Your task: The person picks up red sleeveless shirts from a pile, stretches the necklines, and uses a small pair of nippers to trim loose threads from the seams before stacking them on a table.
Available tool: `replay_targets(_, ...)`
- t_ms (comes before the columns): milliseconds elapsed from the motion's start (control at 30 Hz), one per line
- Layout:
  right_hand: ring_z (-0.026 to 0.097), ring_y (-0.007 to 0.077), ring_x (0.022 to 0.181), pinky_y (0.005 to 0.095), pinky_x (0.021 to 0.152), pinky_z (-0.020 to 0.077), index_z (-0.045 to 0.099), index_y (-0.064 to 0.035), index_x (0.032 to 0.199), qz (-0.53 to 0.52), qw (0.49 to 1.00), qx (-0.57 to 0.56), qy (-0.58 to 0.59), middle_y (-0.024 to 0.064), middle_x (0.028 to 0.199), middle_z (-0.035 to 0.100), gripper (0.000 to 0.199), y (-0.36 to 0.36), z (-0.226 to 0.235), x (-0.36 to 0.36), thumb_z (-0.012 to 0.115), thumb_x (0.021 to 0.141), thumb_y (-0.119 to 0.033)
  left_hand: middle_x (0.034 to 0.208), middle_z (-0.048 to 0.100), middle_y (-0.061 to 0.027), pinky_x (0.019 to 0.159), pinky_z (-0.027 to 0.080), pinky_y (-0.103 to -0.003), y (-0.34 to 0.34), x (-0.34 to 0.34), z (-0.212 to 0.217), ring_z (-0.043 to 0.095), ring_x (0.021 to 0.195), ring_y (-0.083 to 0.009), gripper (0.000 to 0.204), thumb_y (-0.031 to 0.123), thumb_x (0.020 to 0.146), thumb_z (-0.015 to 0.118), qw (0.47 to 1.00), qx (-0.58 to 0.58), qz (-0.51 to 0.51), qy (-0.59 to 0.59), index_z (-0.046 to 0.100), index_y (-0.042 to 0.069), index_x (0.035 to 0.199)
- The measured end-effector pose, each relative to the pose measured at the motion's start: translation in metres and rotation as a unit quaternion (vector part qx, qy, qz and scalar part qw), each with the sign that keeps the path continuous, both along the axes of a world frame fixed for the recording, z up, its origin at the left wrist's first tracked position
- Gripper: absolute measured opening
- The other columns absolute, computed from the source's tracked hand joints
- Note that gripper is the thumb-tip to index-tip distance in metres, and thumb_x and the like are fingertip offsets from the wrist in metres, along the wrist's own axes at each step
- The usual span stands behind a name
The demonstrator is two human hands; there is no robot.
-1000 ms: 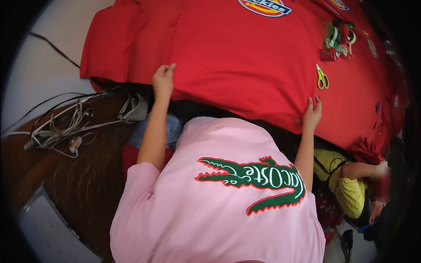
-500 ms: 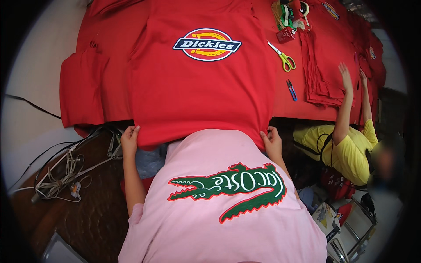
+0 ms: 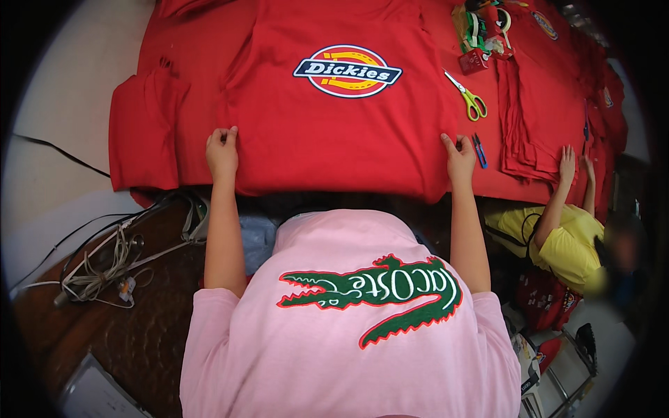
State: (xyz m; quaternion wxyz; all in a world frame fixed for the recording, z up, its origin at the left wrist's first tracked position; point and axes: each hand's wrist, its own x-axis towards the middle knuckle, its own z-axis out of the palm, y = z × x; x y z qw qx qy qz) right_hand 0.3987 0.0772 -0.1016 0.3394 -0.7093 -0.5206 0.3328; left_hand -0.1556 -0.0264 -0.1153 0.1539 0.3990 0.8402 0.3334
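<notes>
Both arms stretch forward, hands level and wide apart

The left hand (image 3: 222,153) sits at ten o'clock in the head view, fingers curled, with the thumb on its three o'clock side. The right hand (image 3: 459,161) mirrors it at two o'clock, fingers bent, thumb toward nine. The bare left forearm (image 3: 224,223) runs straight toward twelve; the bare right forearm (image 3: 467,223) leans slightly toward eleven. Both wrists look nearly straight.

1. The left hand (image 3: 222,152) and right hand (image 3: 459,160) grip a red garment (image 3: 334,150), spread between them on a bench (image 3: 500,182).
2. Blue snips (image 3: 480,151) lie just beside the right hand, yellow-handled scissors (image 3: 475,106) beyond.
3. Bundled cables (image 3: 104,273) lie left of the left hand.
</notes>
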Motion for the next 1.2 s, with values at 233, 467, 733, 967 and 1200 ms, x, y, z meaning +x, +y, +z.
replay_targets(233,0.045,0.0013,0.066,0.0186,0.058,0.0341,0.059,-0.0098,0.091,-0.101,0.959,-0.039,0.261,-0.0052,0.077,0.055,0.022,-0.040,0.012,0.028,0.081,0.089,-0.007,0.102,0.073,-0.0115,0.085,0.056,-0.031,-0.053,-0.038,0.013,0.072,0.093,-0.0207,0.022,0.027,0.103,0.067,0.883,0.078,0.109,-0.450,0.061,0.006,0.109)
replay_targets(467,0.050,0.0026,0.068,0.0202,0.057,0.0382,0.070,-0.0026,0.113,-0.144,0.946,-0.063,0.282,-0.0020,0.086,0.064,0.024,-0.029,0.007,0.017,0.076,0.095,-0.019,0.110,0.072,-0.0114,0.092,0.051,-0.028,-0.022,-0.008,0.004,0.067,0.103,-0.0159,0.039,0.027,0.097,0.074,0.930,0.073,0.052,-0.357,0.064,0.002,0.125)
replay_targets(733,0.051,0.0046,0.071,0.0214,0.063,0.0407,0.071,-0.0025,0.096,-0.101,0.983,0.024,0.153,-0.0037,0.081,0.062,0.019,0.016,-0.001,-0.001,0.082,0.090,-0.017,0.120,0.071,-0.0214,0.098,0.048,-0.032,0.032,0.015,0.001,0.066,0.109,-0.0234,0.054,0.034,0.098,0.072,0.978,0.052,0.057,-0.192,0.066,-0.011,0.127)
replay_targets(967,0.048,0.0037,0.069,0.0230,0.063,0.0383,0.070,-0.0065,0.093,0.020,0.977,-0.110,0.180,-0.0065,0.080,0.061,0.019,0.015,0.022,0.014,0.082,0.090,-0.021,0.121,0.071,-0.0186,0.100,0.050,-0.035,-0.013,0.004,0.014,0.066,0.112,-0.0228,0.053,0.033,0.102,0.067,0.918,0.079,0.075,-0.381,0.061,-0.011,0.133)
replay_targets(1200,0.067,0.0131,0.105,0.0295,0.090,0.0497,0.064,-0.0030,0.123,0.127,0.865,-0.108,0.473,0.0049,0.116,0.072,0.036,-0.050,0.141,0.085,0.073,0.091,-0.015,0.121,0.071,-0.0113,0.097,0.054,-0.035,-0.124,0.007,0.118,0.070,0.108,-0.0197,0.037,0.028,0.104,0.065,0.868,0.116,0.014,-0.483,0.065,-0.002,0.126)
